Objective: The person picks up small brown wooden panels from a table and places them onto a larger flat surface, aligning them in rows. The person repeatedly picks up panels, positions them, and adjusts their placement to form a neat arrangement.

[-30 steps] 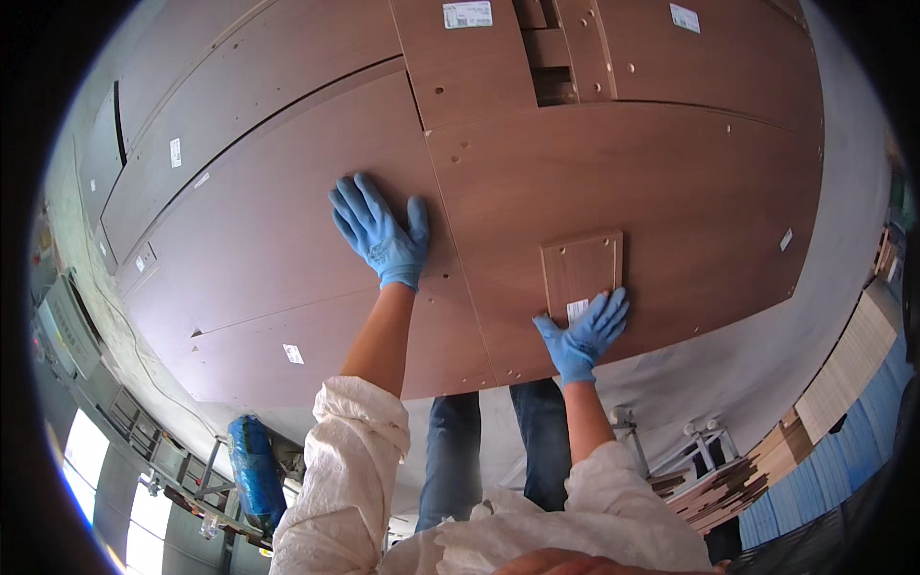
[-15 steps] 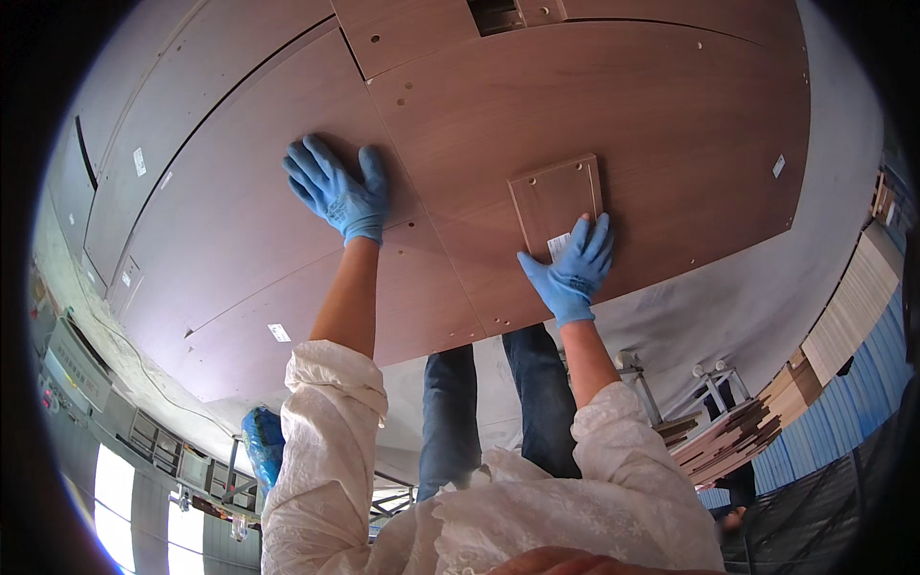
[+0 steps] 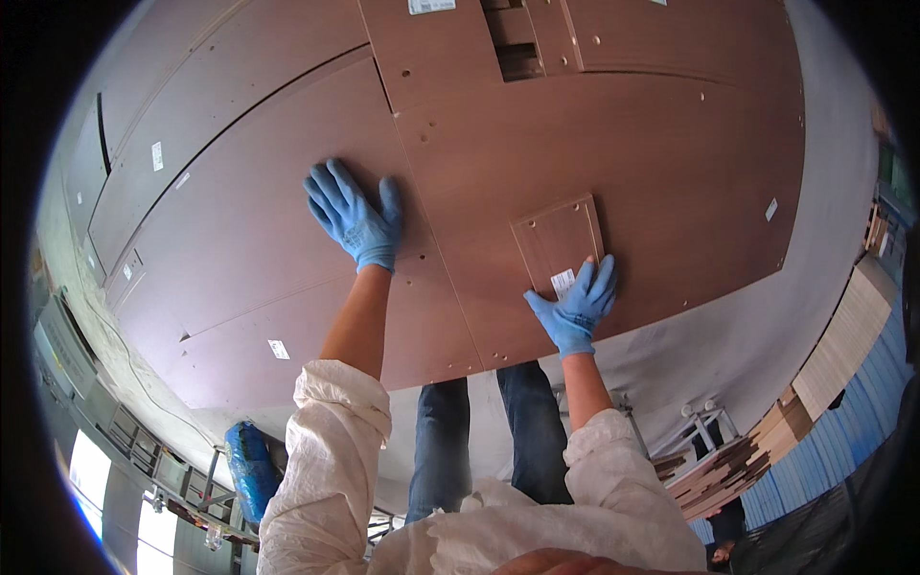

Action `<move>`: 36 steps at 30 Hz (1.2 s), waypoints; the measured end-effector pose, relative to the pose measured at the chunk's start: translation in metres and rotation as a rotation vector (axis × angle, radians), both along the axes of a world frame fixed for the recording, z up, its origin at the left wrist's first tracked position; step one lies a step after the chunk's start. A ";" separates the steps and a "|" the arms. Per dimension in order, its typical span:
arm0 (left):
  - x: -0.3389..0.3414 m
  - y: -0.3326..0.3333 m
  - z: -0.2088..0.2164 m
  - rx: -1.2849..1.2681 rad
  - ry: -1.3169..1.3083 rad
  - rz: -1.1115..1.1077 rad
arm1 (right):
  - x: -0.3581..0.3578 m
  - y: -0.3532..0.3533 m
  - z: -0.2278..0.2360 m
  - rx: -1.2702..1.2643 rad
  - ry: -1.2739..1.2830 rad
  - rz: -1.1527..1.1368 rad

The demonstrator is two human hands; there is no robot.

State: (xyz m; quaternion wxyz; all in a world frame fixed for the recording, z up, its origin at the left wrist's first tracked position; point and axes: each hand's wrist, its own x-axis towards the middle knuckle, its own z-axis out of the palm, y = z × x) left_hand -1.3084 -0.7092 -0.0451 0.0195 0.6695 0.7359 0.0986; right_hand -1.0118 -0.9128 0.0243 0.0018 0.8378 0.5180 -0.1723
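Under and beyond the right hand [image 3: 578, 305], a small drilled board [image 3: 559, 238] lies on a larger panel [image 3: 690, 182]; I can't tell if it's clamped. Probably light, stiff (maybe slick): grasp its side edges. The left hand [image 3: 355, 220] lies spread.

Brown panels [image 3: 240, 211]: laid flat side by side, drilled in places with small holes [image 3: 405, 74].
Small board [image 3: 559, 235]: lying flat on the front right panel [image 3: 690, 230], slightly askew.
White labels [image 3: 278, 349]: stuck to several panels and to the small board.
Grey floor [image 3: 671, 355]: visible beyond the panels' edges.
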 end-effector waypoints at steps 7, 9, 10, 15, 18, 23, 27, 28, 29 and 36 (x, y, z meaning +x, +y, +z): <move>0.000 0.000 0.002 0.005 -0.013 0.005 | 0.003 0.006 -0.001 -0.190 -0.111 0.087; 0.001 0.001 0.003 0.018 -0.017 0.012 | 0.010 0.006 -0.004 -0.046 -0.058 0.130; 0.001 0.001 0.004 0.018 -0.018 0.015 | 0.013 0.006 -0.004 0.011 -0.046 0.156; 0.003 0.001 0.008 -0.031 -0.026 0.046 | 0.011 0.010 0.004 0.122 -0.028 0.172; 0.003 -0.003 0.011 -0.001 -0.049 0.036 | -0.006 0.018 0.028 -0.100 -0.003 0.027; -0.005 0.001 0.025 -0.006 -0.164 0.025 | -0.026 0.023 0.091 -0.228 0.392 -0.268; -0.020 -0.013 0.075 0.118 -0.308 -0.009 | -0.051 0.003 0.141 -0.075 0.900 -0.418; -0.022 -0.029 0.097 0.060 -0.448 -0.068 | -0.060 -0.003 0.157 -0.072 0.956 -0.426; -0.026 -0.056 0.126 -0.167 -1.033 -0.102 | -0.071 -0.013 0.177 -0.043 1.032 -0.417; -0.068 -0.229 0.364 -0.908 -1.729 0.248 | -0.182 -0.039 0.361 -0.182 0.540 0.153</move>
